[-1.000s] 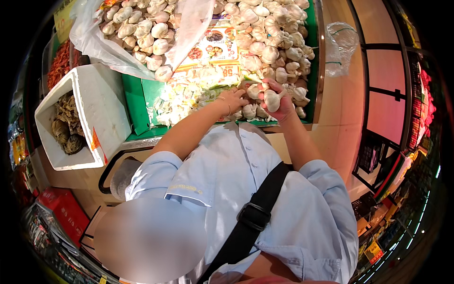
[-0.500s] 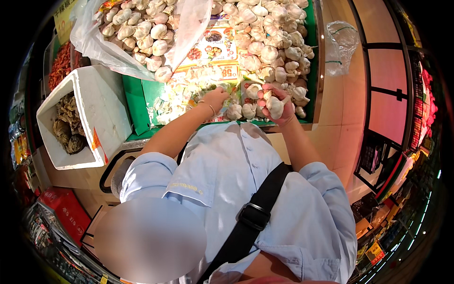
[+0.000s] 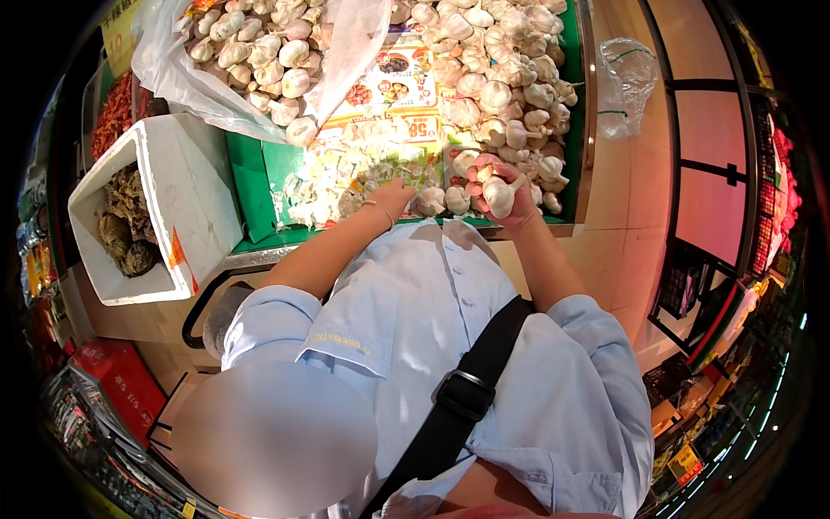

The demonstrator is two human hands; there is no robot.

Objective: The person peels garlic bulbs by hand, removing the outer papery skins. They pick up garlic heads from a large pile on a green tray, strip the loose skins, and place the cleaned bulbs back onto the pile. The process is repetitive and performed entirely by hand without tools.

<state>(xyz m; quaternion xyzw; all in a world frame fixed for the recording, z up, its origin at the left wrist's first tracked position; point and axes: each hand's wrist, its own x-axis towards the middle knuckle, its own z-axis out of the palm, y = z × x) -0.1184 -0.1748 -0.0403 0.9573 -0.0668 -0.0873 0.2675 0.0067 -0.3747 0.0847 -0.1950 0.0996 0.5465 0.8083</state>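
Head view: the right hand has its fingers curled round a garlic bulb, which sits between thumb and fingertips with its stem pointing up and to the right. More bulbs lie just beyond that hand, and loose bulbs fill the gap between both hands. The left hand is over pale garlic skins; its fingers are partly hidden, so I cannot tell what they hold. Farther out, a garlic heap and a white plastic bag of bulbs flank a printed sheet, orange and white, with food pictures. Left stands a white foam box; a yellow sign beyond bears dark writing.
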